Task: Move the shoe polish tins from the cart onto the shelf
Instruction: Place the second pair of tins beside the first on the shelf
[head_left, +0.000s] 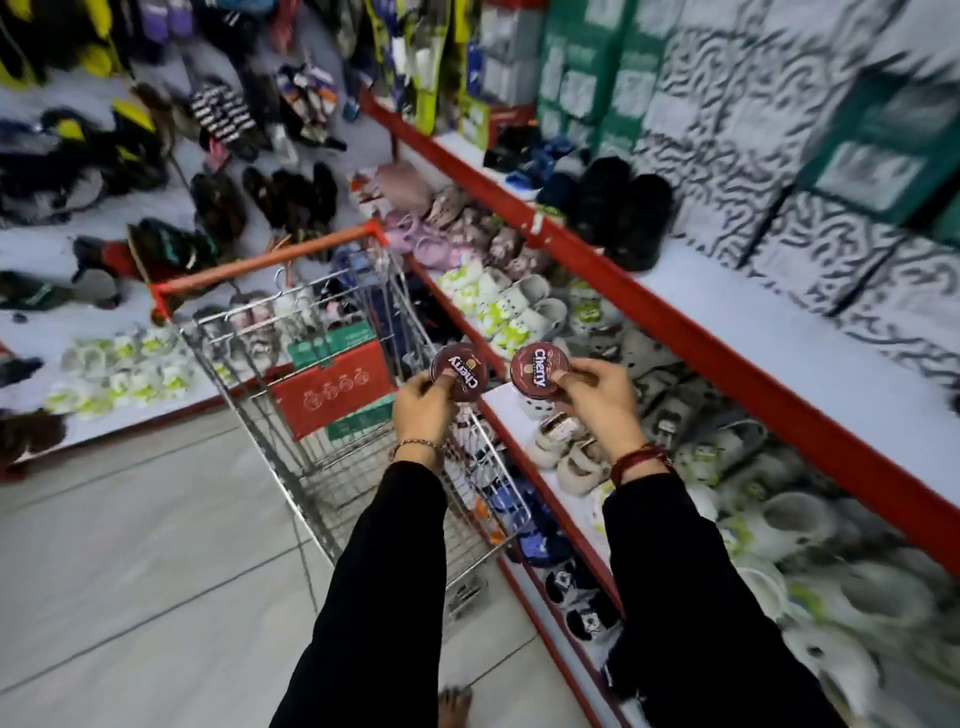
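Each of my hands holds a round dark red shoe polish tin with white "Cherry" lettering. My left hand (422, 408) grips the left tin (461, 371) above the right rim of the wire cart (291, 364). My right hand (597, 397) grips the right tin (536, 367) just past the cart, over the lower shelf's red edge. The upper white shelf (769, 338) with a red front edge runs along the right, with a bare stretch of board level with my hands.
The cart has an orange handle (270, 257) and holds red and green boxes (332, 387). White and green clogs (514, 306) fill the lower shelves. Black shoes (623, 208) and patterned boxes (727, 119) stand on the upper shelf. Tiled floor lies to the left.
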